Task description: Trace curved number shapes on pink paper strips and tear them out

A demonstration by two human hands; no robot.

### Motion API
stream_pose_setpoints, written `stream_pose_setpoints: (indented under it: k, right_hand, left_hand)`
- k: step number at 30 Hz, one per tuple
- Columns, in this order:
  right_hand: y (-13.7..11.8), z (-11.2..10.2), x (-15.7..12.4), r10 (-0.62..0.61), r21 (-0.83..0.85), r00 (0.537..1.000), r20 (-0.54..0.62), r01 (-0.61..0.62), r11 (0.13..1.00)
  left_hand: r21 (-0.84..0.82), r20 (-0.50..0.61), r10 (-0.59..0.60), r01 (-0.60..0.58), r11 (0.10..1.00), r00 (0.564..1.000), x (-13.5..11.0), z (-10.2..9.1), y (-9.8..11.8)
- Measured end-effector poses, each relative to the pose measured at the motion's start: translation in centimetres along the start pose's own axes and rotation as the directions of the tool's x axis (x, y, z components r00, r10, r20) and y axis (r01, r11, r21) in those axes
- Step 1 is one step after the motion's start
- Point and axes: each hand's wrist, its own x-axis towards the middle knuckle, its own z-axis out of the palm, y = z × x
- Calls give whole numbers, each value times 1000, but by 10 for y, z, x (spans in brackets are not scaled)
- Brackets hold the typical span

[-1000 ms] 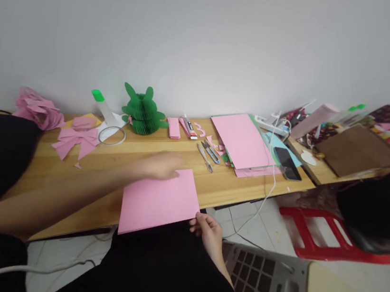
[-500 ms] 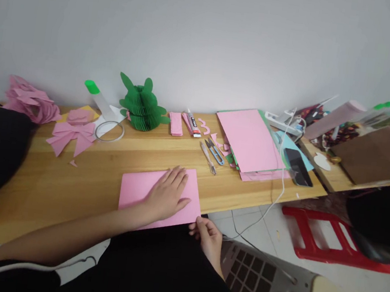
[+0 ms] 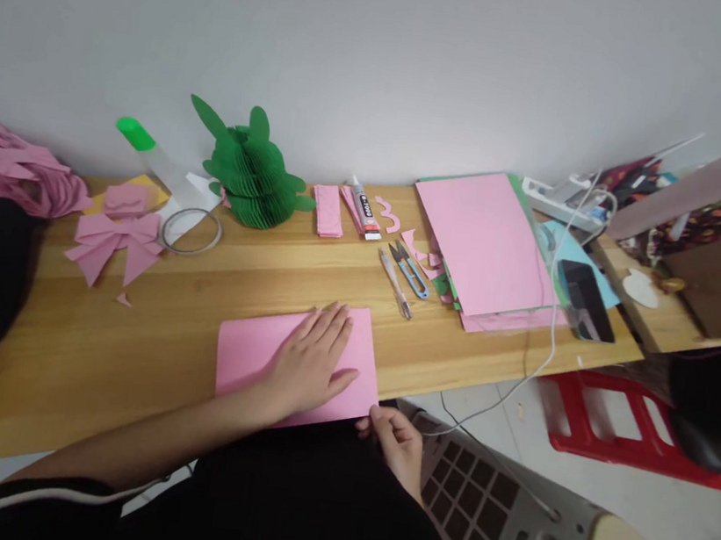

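Observation:
A pink paper sheet (image 3: 244, 348) lies at the near edge of the wooden table (image 3: 126, 337), overhanging it slightly. My left hand (image 3: 311, 365) rests flat on the sheet, fingers stretched out and together. My right hand (image 3: 395, 438) pinches the sheet's near right corner below the table edge. Just beyond the sheet lie a utility knife (image 3: 396, 284) and small blue snips (image 3: 410, 269).
Further back are a glue tube (image 3: 365, 209), folded pink strips (image 3: 328, 210), a green paper tree (image 3: 251, 169), a tape ring (image 3: 191, 231), a pink bow (image 3: 115, 242) and a stack of pink and green sheets (image 3: 487, 247). A phone (image 3: 587, 288), cables and a red stool (image 3: 619, 424) are on the right.
My left hand came down from above the table and now lies flat on the pink sheet. The view has tilted down and shifted slightly; the right hand keeps the corner.

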Motion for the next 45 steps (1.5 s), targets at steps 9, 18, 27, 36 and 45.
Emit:
stream_pose_setpoints:
  k: [9, 18, 27, 36, 45]
  right_hand:
    - [-8, -9, 4, -30, -148, 997, 64, 39, 988]
    - [-40, -17, 13, -662, -644, 713, 231, 622, 446]
    - [-75, 50, 64, -403, -737, 617, 676, 574, -358]
    - [-74, 39, 73, -428, -728, 590, 685, 575, -372]
    - [-74, 39, 70, -531, -776, 568, 628, 509, -373]
  left_hand:
    - [13, 10, -14, 14, 1000, 1000, 0, -5, 3]
    - [18, -11, -16, 16, 1000, 1000, 1, -6, 5]
    - [-30, -20, -11, 10, 999, 1000, 0, -3, 4]
    - [-55, -18, -24, 23, 998, 1000, -1, -5, 5]
    - [-24, -42, -9, 8, 1000, 999, -2, -3, 7]
